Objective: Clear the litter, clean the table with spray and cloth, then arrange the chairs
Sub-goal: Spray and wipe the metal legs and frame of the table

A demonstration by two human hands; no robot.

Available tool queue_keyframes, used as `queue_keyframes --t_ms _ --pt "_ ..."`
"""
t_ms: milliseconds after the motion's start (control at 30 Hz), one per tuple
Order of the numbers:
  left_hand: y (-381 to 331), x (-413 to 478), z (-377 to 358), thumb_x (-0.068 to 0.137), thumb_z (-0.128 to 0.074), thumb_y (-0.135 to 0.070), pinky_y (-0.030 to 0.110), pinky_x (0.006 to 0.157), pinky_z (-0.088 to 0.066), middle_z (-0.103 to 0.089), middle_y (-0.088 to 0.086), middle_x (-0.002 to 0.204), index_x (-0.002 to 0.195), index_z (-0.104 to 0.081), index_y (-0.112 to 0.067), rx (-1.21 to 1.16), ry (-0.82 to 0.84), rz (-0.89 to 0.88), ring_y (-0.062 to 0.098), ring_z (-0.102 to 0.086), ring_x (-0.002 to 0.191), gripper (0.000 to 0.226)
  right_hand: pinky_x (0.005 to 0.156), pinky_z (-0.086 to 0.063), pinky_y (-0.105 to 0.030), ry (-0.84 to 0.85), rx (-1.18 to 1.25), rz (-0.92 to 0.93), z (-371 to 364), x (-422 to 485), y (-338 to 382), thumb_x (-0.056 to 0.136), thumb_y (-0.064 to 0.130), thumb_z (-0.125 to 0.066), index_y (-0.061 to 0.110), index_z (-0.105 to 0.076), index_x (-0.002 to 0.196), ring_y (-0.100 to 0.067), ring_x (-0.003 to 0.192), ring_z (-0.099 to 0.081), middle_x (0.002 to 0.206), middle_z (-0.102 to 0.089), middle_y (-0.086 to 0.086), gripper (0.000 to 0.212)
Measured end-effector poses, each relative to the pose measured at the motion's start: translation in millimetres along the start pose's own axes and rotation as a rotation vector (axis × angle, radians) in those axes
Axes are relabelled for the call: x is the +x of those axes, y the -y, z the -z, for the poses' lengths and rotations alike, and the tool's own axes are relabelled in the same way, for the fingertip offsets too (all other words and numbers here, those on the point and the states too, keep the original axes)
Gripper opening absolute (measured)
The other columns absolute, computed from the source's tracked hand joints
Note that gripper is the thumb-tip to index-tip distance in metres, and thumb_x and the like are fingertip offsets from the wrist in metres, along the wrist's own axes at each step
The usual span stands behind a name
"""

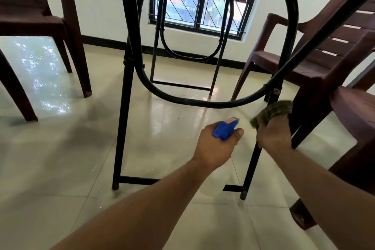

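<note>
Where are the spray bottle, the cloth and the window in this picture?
spray bottle (224, 130), head view, on its blue trigger head.
cloth (272, 112), head view, on the bunched fabric above the hand.
window (217, 11), head view, on a pane.

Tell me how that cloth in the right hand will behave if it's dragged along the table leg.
The cloth looks soft and floppy: it bunches in the right hand and a corner droops. It probably wraps round the black table leg rather than sliding stiffly. It seems light, so it will likely follow the hand.
</note>
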State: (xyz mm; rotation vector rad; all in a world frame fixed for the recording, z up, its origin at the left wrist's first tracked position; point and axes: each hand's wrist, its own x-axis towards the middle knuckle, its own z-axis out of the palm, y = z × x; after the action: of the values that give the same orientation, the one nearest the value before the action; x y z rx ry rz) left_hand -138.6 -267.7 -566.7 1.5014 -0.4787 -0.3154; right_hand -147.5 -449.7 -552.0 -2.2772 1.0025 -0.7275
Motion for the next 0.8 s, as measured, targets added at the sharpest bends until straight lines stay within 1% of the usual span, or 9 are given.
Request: queue_keyframes --t_ms 67,167,233,267,367,567,633,700,800 --pt "2 -3 -1 0.093 -0.07 -0.036 0.036 0.077 -0.06 -0.07 0.018 0.098 0.089 -0.055 -0.037 -0.002 0.02 0.008 0.019 -0.06 0.074 0.016 0.072 -0.039 -0.006 -0.165 0.158 0.201 26 -2 35 0.103 0.025 -0.054 0.007 -0.047 0.129 0.001 0.075 -0.054 0.09 -0.05 0.015 0.033" --pt "7 -6 -4 0.094 -0.07 -0.036 0.035 0.075 -0.061 -0.069 0.021 0.099 0.094 -0.058 -0.033 -0.001 0.054 0.029 0.019 -0.06 0.074 0.013 0.082 -0.015 0.012 -0.394 0.222 0.456 56 8 77 0.106 0.023 -0.045 -0.005 -0.034 0.142 -0.002 0.11 -0.048 0.133 -0.054 -0.012 0.047" --pt "6 -5 -5 0.094 -0.07 -0.037 0.033 0.076 -0.06 -0.069 0.018 0.097 0.1 -0.058 -0.032 -0.014 0.049 0.019 0.018 -0.061 0.074 0.014 0.087 -0.01 0.011 -0.402 0.207 0.399 56 17 81 0.106 0.029 -0.044 -0.003 -0.03 0.146 -0.021 0.129 -0.043 0.145 -0.046 -0.018 0.053" --pt "4 -4 -5 0.094 -0.07 -0.037 0.035 0.077 -0.061 -0.07 0.017 0.097 0.099 -0.058 -0.033 -0.017 0.043 0.007 0.018 -0.061 0.074 0.014 0.093 -0.019 0.004 -0.37 0.203 0.332 51 20 78 0.105 0.033 -0.046 0.0 -0.032 0.145 -0.025 0.128 -0.046 0.144 -0.047 -0.016 0.054" --pt "-2 -2 -6 0.094 -0.07 -0.037 0.04 0.08 -0.061 -0.069 0.02 0.099 0.098 -0.057 -0.034 -0.009 0.047 -0.015 0.022 -0.061 0.076 0.014 0.099 -0.043 -0.032 -0.252 0.11 0.115 36 22 68 0.101 0.039 -0.053 0.003 -0.037 0.141 -0.029 0.122 -0.054 0.136 -0.051 -0.015 0.056" --pt "5 0 2 0.094 -0.071 -0.032 0.023 0.068 -0.057 -0.066 0.009 0.089 0.105 -0.06 -0.028 -0.108 0.036 0.026 0.013 -0.059 0.07 0.016 0.087 0.004 0.01 -0.469 0.203 0.295 59 24 94 0.109 0.023 -0.033 -0.007 -0.021 0.15 -0.026 0.144 -0.033 0.156 -0.033 -0.019 0.052" --pt "10 1 2 0.094 -0.071 -0.032 0.028 0.072 -0.059 -0.066 0.013 0.092 0.108 -0.06 -0.027 -0.093 0.029 0.023 0.015 -0.059 0.072 0.018 0.091 -0.013 0.009 -0.347 0.161 0.343 49 21 74 0.108 0.021 -0.038 0.0 -0.029 0.149 -0.021 0.133 -0.044 0.144 -0.046 -0.01 0.047" --pt "14 2 2 0.094 -0.07 -0.033 0.038 0.08 -0.06 -0.069 0.018 0.098 0.104 -0.059 -0.031 -0.045 0.022 0.006 0.019 -0.059 0.075 0.015 0.088 -0.045 -0.016 -0.217 0.045 0.349 27 25 36 0.103 0.023 -0.047 0.013 -0.046 0.132 -0.02 0.109 -0.061 0.123 -0.06 -0.002 0.031" --pt "20 6 4 0.094 -0.071 -0.034 0.042 0.08 -0.06 -0.069 0.019 0.099 0.099 -0.06 -0.032 -0.04 0.005 0.011 0.02 -0.06 0.076 0.012 0.084 -0.052 -0.037 -0.164 -0.028 0.301 13 25 3 0.102 0.021 -0.048 0.011 -0.05 0.118 -0.023 0.096 -0.062 0.109 -0.062 -0.01 0.019"
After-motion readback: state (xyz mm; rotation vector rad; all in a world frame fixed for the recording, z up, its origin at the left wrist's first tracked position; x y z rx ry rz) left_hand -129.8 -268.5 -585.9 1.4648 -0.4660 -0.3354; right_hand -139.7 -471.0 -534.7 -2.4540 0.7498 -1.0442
